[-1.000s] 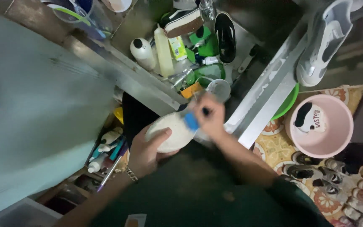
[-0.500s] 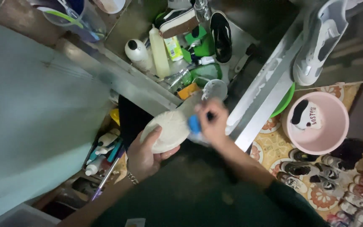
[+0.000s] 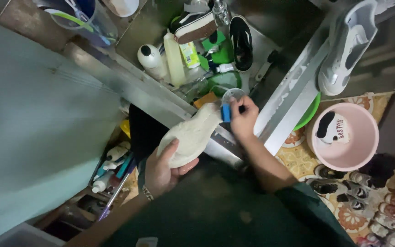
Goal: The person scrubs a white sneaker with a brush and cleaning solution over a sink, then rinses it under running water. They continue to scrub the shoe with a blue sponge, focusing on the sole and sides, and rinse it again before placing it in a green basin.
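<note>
In the sink (image 3: 280,27), a white bottle (image 3: 151,58) with a black cap stood beside a pale yellow bottle (image 3: 175,58) and a small yellow-green labelled package (image 3: 189,53). At the sink's near edge, the left hand (image 3: 164,171) was curled around the heel of a white shoe sole (image 3: 190,136). The right hand (image 3: 244,117) was closed on a blue brush (image 3: 226,112) touching the sole's toe end.

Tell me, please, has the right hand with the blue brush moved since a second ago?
Yes. The right hand with the blue brush has moved up the shoe sole, closer to the pale cup in the sink.
</note>
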